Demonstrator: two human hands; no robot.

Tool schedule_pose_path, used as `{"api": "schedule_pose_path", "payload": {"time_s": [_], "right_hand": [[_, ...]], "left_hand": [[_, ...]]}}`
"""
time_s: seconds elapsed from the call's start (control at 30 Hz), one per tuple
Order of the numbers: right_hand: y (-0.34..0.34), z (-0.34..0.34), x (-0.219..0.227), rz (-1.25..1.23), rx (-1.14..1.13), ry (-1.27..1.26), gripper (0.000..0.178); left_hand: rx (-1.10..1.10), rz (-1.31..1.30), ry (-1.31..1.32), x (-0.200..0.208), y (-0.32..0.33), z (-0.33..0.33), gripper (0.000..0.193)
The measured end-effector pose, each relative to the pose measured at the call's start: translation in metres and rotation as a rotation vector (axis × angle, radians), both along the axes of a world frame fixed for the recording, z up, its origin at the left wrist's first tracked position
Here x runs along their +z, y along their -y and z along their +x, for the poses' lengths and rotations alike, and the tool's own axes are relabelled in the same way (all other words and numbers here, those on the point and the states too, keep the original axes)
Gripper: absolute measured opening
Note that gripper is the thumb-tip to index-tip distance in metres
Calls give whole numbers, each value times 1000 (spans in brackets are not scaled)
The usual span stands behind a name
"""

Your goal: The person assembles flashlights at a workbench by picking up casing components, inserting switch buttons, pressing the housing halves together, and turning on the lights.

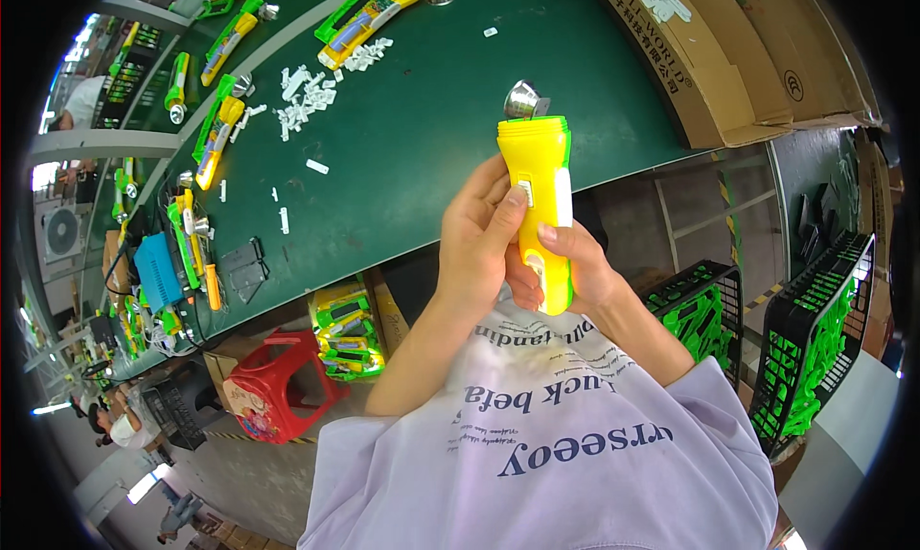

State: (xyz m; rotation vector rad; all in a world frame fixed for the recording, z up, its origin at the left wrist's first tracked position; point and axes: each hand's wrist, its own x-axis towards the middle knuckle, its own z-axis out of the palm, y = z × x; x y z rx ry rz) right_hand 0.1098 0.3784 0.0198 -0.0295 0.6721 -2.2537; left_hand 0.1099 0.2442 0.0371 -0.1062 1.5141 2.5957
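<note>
Both hands hold one yellow flashlight body with a green edge, upright in front of my chest. My left hand wraps its left side, the thumb on the white switch piece on its front. My right hand grips the lower part from the right, thumb across the front. At the open top, a silver reflector cup sticks up tilted, not seated in the rim. Whether wires join the reflector to the body is hidden.
Small white plastic pieces lie scattered on the green table. Partly assembled flashlights lie along its far and left sides. A cardboard box stands at the right. Black crates of green parts, and a red stool, stand below.
</note>
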Motion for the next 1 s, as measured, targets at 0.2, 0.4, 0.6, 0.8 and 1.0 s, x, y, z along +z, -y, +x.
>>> {"api": "schedule_pose_path", "payload": {"time_s": [0.2, 0.4, 0.6, 0.8, 1.0], "right_hand": [[10, 2, -4, -63, -44, 59, 30], [16, 7, 4, 207, -44, 32, 25], [11, 11, 15, 225, -49, -17, 25], [17, 19, 27, 139, -44, 150, 26], [10, 16, 18, 51, -30, 128, 38]], "left_hand": [[-152, 255, 50, -12, 16, -6, 47], [-109, 167, 116, -10, 20, 1, 51], [-117, 286, 73, -22, 9, 2, 52], [-69, 267, 76, -16, 9, 2, 36], [-91, 311, 93, -9, 4, 2, 42]]}}
